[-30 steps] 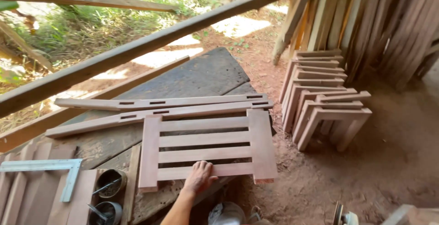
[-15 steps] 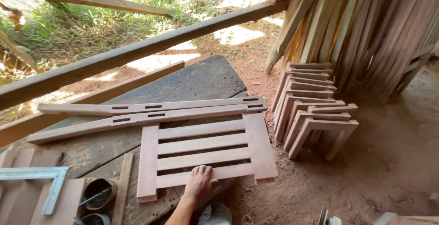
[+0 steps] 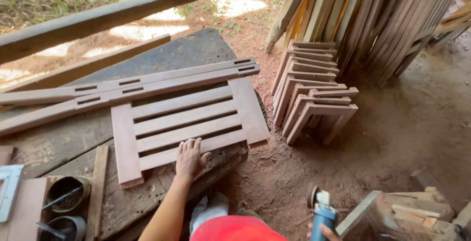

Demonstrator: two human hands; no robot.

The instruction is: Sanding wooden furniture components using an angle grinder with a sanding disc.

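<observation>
The person's left hand [image 3: 190, 158] lies flat, fingers spread a little and holding nothing, on the near edge of a reddish-brown slatted wooden panel [image 3: 189, 121] — four horizontal slats between two upright end boards. The panel rests on the dark, weathered plank desk [image 3: 162, 57], towards its right end. Just beyond the panel, touching its far edge, two long reddish wooden rails with cut mortise slots [image 3: 122, 90] lie side by side, running from left to right across the desk.

The right hand [image 3: 324, 232] shows only at the bottom edge of the view, its fingers wrapped round a blue-bodied angle grinder [image 3: 321, 210] whose disc end points up and away over the red dirt floor.

At the near left of the desk stand two round metal tins [image 3: 68, 194] with tools in them, beside a short pale wooden strip [image 3: 97, 187]. To the right of the desk, on the floor, a row of similar reddish wooden frames [image 3: 314, 91] leans against a stack of long upright boards [image 3: 373, 20]. A few pale wood offcuts [image 3: 414, 209] sit at the near right.
</observation>
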